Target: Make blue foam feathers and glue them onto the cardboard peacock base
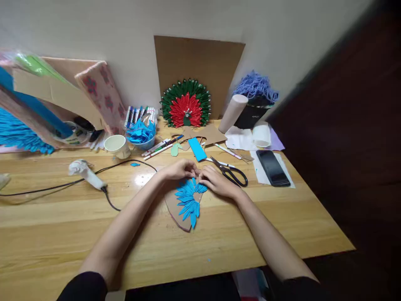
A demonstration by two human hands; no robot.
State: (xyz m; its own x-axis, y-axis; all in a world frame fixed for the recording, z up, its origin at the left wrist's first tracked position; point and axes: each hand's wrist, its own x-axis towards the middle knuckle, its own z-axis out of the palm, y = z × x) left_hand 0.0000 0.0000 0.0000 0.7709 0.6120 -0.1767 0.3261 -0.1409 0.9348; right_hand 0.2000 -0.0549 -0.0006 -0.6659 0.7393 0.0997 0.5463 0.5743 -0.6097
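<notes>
A cardboard piece with a curved edge lies on the table before me. Blue folded petals fan out over it around a small bare spot. At its far edge my left hand has its fingertips pinched together. My right hand meets it there, fingers bent and closed above the upper right petals. Whatever sits between the fingertips is too small and covered to make out. Black-handled scissors rest just beyond my right hand, near a blue strip.
A glue gun with its black cord lies left. Behind are a paper cup, a bowl of blue pieces, markers and a green-and-red peacock craft. A phone lies right, near a paper roll.
</notes>
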